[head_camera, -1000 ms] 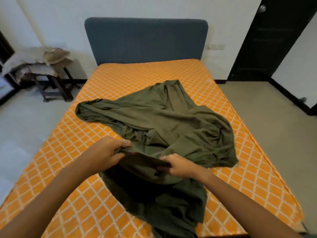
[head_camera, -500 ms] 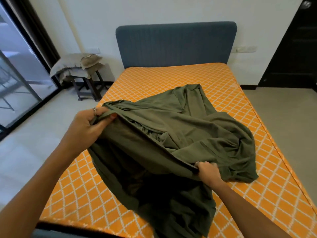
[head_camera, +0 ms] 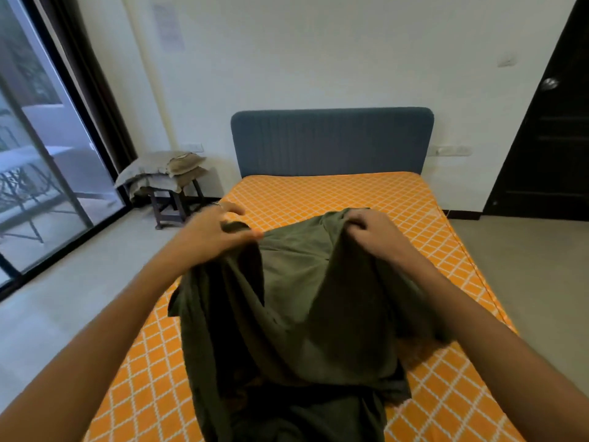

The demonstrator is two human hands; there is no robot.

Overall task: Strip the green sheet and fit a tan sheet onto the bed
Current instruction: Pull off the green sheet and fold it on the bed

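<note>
Head view: both forearms reach forward over the foot of the bed.
Green sheet [head_camera: 296,317]: bunched and lifted off the orange mattress [head_camera: 334,199], hanging from both hands; its long axis drops from 12 o'clock to 6 o'clock.
Left hand [head_camera: 216,232]: blurred, at 11 o'clock, fingers seemingly pinching the top edge; the hold is not sharp enough to be sure.
Right hand [head_camera: 366,229]: at 1 o'clock, level with the left, fingers clenched round a gathered fold.
Relation: the sheet hangs directly below and between the hands, each equally near.
Tan sheet [head_camera: 159,172]: apparently the folded pile on the stool [head_camera: 172,202] at 10 o'clock, well apart.
Headboard [head_camera: 331,141]: at 12 o'clock.
</note>
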